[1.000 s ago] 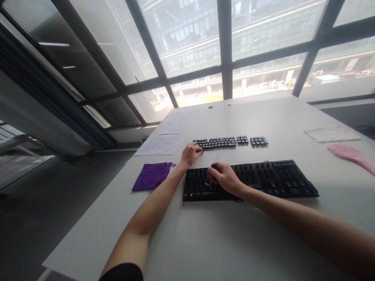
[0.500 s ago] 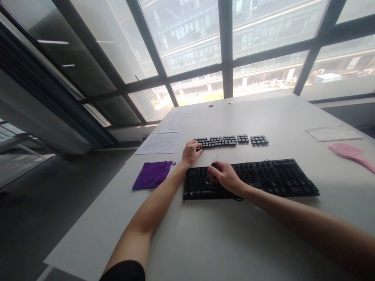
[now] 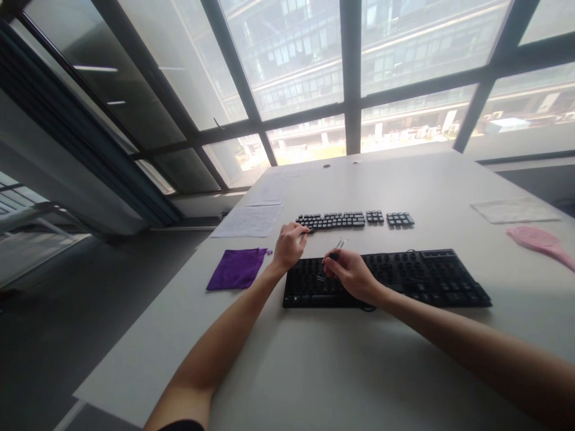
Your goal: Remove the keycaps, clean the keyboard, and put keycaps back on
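My left hand (image 3: 288,246) is at the near left end of the rows of loose black keycaps (image 3: 339,220), thumb and fingertips closed on a dark keycap (image 3: 308,230). In my right hand (image 3: 353,274) is a keycap puller (image 3: 340,244), with its thin wire prongs pointing up and away. That hand is over the left half of a black keyboard (image 3: 406,275). Many keys appear to be off the keyboard, leaving dark switch mounts. My right hand hides part of it.
On the white table (image 3: 278,359) a purple pouch (image 3: 236,269) lies left of the keyboard. Behind it are paper sheets (image 3: 249,220). To the right are a pink brush-like item (image 3: 534,237) and a flat pale packet (image 3: 514,211). Windows stand beyond the table.
My left hand has drawn slightly back toward me, with a keycap at its fingertips. The puller in my right hand has turned a little. The view has shifted slightly.
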Demonstrator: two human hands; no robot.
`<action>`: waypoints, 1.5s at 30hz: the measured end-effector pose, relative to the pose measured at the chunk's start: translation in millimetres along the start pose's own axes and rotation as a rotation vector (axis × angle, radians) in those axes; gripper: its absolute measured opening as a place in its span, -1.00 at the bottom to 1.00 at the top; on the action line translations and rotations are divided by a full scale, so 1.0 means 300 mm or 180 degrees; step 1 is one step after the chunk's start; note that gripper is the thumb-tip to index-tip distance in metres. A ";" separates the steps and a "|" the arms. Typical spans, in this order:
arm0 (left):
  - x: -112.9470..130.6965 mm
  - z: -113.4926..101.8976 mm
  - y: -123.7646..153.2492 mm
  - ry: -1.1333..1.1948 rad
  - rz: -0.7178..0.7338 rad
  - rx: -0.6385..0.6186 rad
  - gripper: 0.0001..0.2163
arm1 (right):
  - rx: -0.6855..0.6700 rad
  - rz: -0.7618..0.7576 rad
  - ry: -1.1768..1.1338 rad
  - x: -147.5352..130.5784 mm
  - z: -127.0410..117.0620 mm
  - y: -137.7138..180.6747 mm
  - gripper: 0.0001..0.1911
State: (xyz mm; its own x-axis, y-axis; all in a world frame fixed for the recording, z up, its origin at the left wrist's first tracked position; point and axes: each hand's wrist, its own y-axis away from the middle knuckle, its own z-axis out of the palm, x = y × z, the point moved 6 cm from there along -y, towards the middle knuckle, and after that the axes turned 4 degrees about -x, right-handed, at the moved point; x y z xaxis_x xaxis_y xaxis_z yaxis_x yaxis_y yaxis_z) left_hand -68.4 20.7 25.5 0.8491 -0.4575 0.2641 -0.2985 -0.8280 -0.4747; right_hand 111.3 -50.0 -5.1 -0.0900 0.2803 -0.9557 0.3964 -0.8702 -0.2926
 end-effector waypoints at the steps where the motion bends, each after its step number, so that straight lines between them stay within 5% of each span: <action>1: 0.007 0.003 0.007 -0.0070 0.0014 -0.0018 -0.78 | -0.0022 -0.0004 0.0019 0.003 -0.001 -0.001 -0.74; 12: -0.099 0.128 -0.053 -0.0590 -0.0557 -0.0258 -0.62 | -0.0217 0.0183 0.0004 0.034 0.013 -0.009 -0.73; 22: -0.101 0.140 -0.044 -0.0681 -0.0638 -0.0455 -0.65 | -0.0216 0.0235 -0.0048 0.040 0.012 -0.010 -0.74; 30: -0.088 0.091 -0.051 -0.0469 -0.0532 -0.0064 -0.64 | -0.0093 0.0115 0.0001 0.033 0.002 -0.006 -0.77; 36: 0.010 -0.015 0.007 -0.0136 -0.0267 0.0250 -0.74 | -0.0139 -0.0044 0.0355 -0.005 0.012 0.010 -0.81; 45: 0.209 -0.047 0.269 0.0540 -0.0088 -0.0316 -0.80 | -0.0160 -0.0100 0.0702 -0.030 0.010 0.016 -0.80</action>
State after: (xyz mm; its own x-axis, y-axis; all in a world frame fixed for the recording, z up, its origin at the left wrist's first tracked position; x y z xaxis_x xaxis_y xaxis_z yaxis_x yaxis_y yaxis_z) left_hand -45.4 -79.4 15.6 0.7744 -0.4754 0.4175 -0.3249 -0.8650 -0.3824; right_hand 111.1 -57.8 2.0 0.0967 0.3935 -0.9142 0.4421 -0.8399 -0.3147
